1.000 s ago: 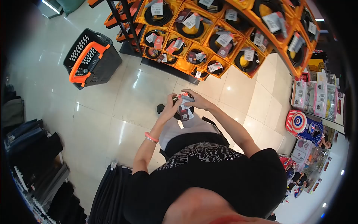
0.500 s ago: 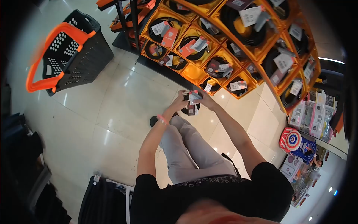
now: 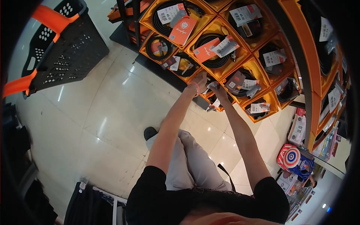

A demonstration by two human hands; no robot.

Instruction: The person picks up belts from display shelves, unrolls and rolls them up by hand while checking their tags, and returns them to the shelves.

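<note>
Left hand [image 3: 200, 81] and right hand [image 3: 218, 90] have gone forward to the boxes, and the rolled black belt [image 3: 210, 78] has gone with them; a moment ago they held it up over the floor. Nearest, I see the person's black sleeves [image 3: 148, 187] and grey pants [image 3: 183, 159], with dark clothes [image 3: 88, 206] hanging near on the left. One black shoe [image 3: 150, 132] pokes out on the shiny floor [image 3: 97, 112]. Past it, the left hand, with a pink band [image 3: 197, 89] on its wrist, bends down over a small low box. The right hand is just beside it, touching a pale tag [image 3: 212, 85]. I can't tell how tight either hand is, because the fingertips are hidden. The belt is between the hands, at the small box, and only a bit of it shows. All around are orange boxes [image 3: 255, 51] with more rolled belts and tags. Far on the left stands a black basket [image 3: 71, 52] with an orange handle. Off on the right is a round shield [image 3: 291, 156] with a star.
</note>
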